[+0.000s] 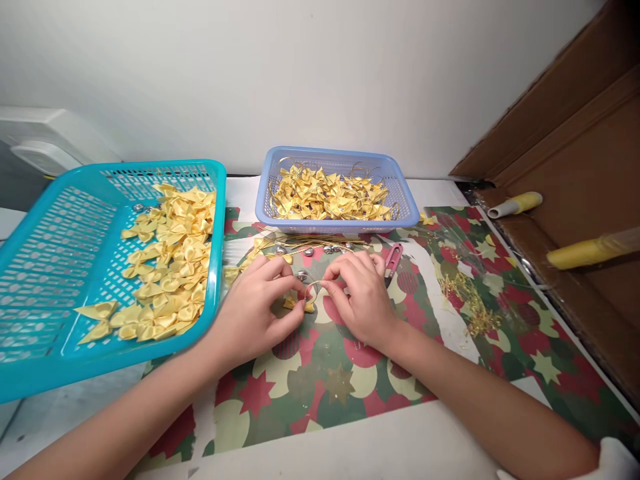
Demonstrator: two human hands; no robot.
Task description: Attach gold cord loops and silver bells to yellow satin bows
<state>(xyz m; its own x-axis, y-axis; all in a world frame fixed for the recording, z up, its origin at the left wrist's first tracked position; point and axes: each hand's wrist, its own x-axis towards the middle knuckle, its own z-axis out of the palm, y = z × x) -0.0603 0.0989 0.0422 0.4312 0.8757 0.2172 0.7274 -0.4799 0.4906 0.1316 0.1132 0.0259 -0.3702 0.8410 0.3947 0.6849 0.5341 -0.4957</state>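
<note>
My left hand is closed in a pinch, thumb and forefinger on one end of a thin gold cord. My right hand pinches the other side of the cord, which curves in a small loop between the fingertips. A small yellow ribbon bow is at my left fingertips, partly hidden by them; I cannot tell how it joins the cord. Beyond the hands lie several silver bells and a bundle of gold cords. A pink-handled cutter lies against the outer side of my right hand.
A turquoise basket with yellow bows stands at left. Behind my hands is a blue basket of bows with gold cords. Gold cord scraps lie at right on the patterned sheet. Yellow-wrapped tubes project from the cardboard.
</note>
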